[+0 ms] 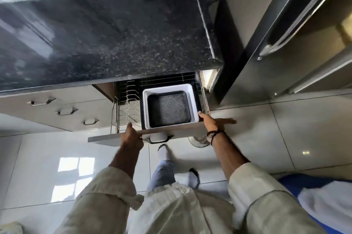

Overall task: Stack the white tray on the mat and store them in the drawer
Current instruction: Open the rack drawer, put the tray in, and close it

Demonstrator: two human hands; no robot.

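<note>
Both hands are on the open drawer's (106, 138) front panel: left hand (131, 136) curled over its top edge, right hand (213, 121) flat, fingers spread. White tray (192, 104) sits inside the drawer, the dark mat (169, 109) visible within it.

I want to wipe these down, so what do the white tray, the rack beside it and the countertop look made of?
White tray: probably plastic, matte, rounded moulded corners. Dish rack: thin shiny metal wire, likely steel. Countertop: polished dark speckled stone, granite-like, with glossy reflections.
</note>
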